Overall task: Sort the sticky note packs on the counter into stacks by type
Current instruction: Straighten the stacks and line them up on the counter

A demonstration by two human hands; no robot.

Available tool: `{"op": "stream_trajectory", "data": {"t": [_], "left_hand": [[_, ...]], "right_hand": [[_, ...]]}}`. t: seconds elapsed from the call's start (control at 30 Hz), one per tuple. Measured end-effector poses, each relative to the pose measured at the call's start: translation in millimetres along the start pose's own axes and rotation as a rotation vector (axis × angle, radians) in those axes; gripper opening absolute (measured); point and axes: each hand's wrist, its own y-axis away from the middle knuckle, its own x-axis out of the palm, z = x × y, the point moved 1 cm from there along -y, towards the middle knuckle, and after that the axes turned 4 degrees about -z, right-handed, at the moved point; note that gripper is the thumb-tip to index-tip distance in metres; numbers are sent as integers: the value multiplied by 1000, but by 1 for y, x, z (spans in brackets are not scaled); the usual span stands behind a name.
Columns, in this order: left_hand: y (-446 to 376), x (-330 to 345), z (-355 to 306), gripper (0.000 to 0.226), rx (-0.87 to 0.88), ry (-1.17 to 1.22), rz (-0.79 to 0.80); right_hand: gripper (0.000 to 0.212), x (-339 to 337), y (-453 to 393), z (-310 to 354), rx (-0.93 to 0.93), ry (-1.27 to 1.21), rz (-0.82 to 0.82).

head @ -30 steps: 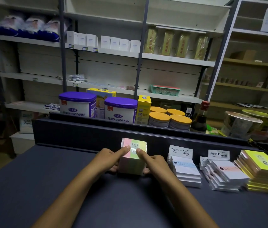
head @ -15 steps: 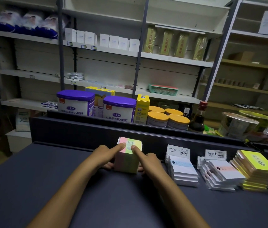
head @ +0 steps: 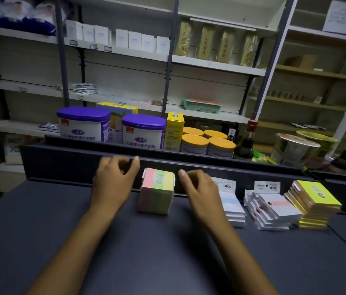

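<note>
Head view is showing the left hand [head: 115, 184] hovering loosely curled, holding nothing, at nine o'clock of the pastel stack [head: 156, 191] sitting mid-desk [head: 40, 220]; the right hand [head: 199, 190], equally empty, is hovering at three o'clock. A careless brush risks toppling it.

counter [head: 61, 231] — matt, smooth | pastel pack stack [head: 156, 192] — paper, glossy wrap | tins [head: 83, 124] — glossy lids

Dim shop interior: dark counter [head: 40, 231] with raised back ledge [head: 72, 160]; white metal shelving [head: 210, 62] on grey uprights behind; wooden shelves [head: 316, 73] at right; 2 purple-lidded tins [head: 83, 124] and 4 orange-lidded jars [head: 208, 142] beyond the ledge
</note>
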Motion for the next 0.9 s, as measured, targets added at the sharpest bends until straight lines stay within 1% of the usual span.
{"op": "stream_trajectory", "data": {"t": [0.03, 0.07, 0.1, 0.13, 0.2, 0.23, 0.3, 0.4, 0.47, 0.57, 0.67, 0.73, 0.8, 0.83, 0.9], "left_hand": [[6, -3, -8, 42, 130, 88, -103], [13, -5, -18, 31, 245, 158, -147], [21, -3, -30, 22, 336, 198, -135], [31, 2, -42, 16, 399, 217, -90], [51, 18, -62, 10, 452, 211, 36], [60, 28, -70, 9, 438, 207, 101], [74, 51, -83, 12, 338, 171, 259], [86, 88, -95, 33, 126, -24, 479], [93, 108, -100, 45, -5, -106, 562], [99, 133, -103, 52, -86, -153, 572], [95, 146, -101, 47, -130, -116, 553], [92, 149, -96, 49, -197, -37, 539], [93, 149, -91, 65, -287, 100, 523], [93, 149, -89, 72, -294, 141, 510], [92, 148, -87, 79, -244, 201, 468]], "right_hand": [[46, -9, 0, -4, -52, 15, -42], [37, -18, 0, -9, -90, 47, -74], [31, -27, 1, -17, -111, 90, -98], [29, -36, 3, -26, -110, 133, -110], [31, -54, 6, -46, -63, 204, -90], [33, -63, 7, -55, -35, 239, -70], [37, -79, 10, -71, 16, 293, -36], [42, -93, 8, -87, 88, 404, 47], [47, -97, 4, -96, 107, 497, 131], [46, -97, -1, -102, 133, 483, 233], [39, -100, -7, -102, 166, 397, 240], [40, -99, -9, -102, 153, 382, 243], [38, -97, -9, -107, 149, 297, 218], [37, -97, -8, -108, 159, 225, 187], [40, -97, -8, -108, 172, 63, 108]]}}
